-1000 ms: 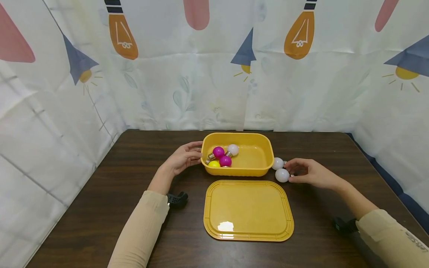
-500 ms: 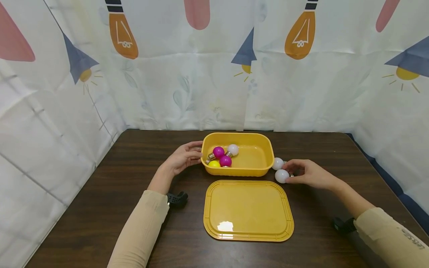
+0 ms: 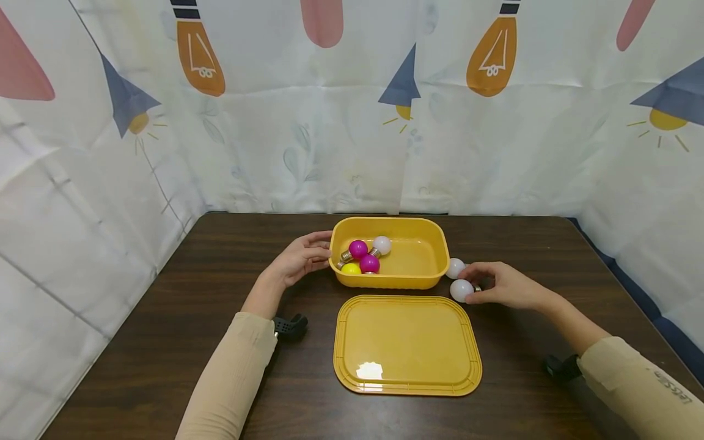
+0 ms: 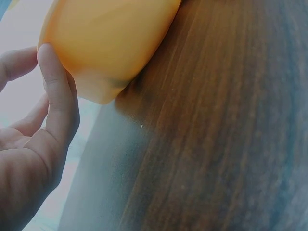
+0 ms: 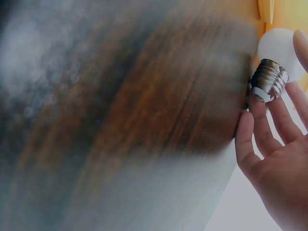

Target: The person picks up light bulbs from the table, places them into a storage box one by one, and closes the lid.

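Left grip: the fingers are extended and loosely bent, the tips touching the left end of the yellow box. They look to steady the box rather than clasp it.
Bulbs in the box: just to the right of the left grip, gathered together, are a yellow bulb, two magenta bulbs and a white bulb.
Yellow box: it stands upright on the bench, between both grips, its right part without bulbs.
Flat yellow tray: lying between the grips also, but nearer to the person.
Far white bulb: beside the fingertips of the right grip; if it touches the box, I cannot tell.
Near white bulb: between thumb and fingers of the right grip, its metal base turned toward the palm.
Right grip: nearly closed, only a bulb's width apart, pinching the near white bulb.
Right grip, step in hand: I judge it is the picking up of this bulb.
Right grip, next move: it would call for a firm pinch, then a raise above the box wall at its left, without pushing the far white bulb.
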A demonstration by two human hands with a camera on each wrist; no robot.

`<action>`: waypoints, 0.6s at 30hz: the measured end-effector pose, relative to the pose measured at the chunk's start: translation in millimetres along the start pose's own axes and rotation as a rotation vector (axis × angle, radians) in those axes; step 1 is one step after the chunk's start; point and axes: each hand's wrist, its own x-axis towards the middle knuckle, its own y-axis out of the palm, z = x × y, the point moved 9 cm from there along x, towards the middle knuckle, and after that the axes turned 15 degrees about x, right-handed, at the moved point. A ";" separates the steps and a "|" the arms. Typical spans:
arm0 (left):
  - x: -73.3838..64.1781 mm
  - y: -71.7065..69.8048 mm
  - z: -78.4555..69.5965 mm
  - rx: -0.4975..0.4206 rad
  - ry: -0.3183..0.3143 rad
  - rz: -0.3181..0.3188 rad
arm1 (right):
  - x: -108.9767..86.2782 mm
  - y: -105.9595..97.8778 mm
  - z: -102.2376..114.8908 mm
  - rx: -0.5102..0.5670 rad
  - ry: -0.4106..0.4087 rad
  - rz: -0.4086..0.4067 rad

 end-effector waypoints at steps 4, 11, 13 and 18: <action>-0.3 -0.1 -0.2 -0.003 0.001 0.003 | 0.0 -0.4 1.3 0.005 -0.001 -0.003; -0.5 -0.4 0.0 -0.007 0.001 -0.001 | -2.5 -2.2 2.3 0.019 -0.003 -0.009; -0.3 -0.1 0.2 -0.007 0.000 -0.001 | -3.0 -3.2 0.9 0.029 0.002 -0.013; 0.2 0.2 0.5 -0.001 -0.001 -0.002 | -2.6 -5.2 -4.3 0.054 0.024 -0.014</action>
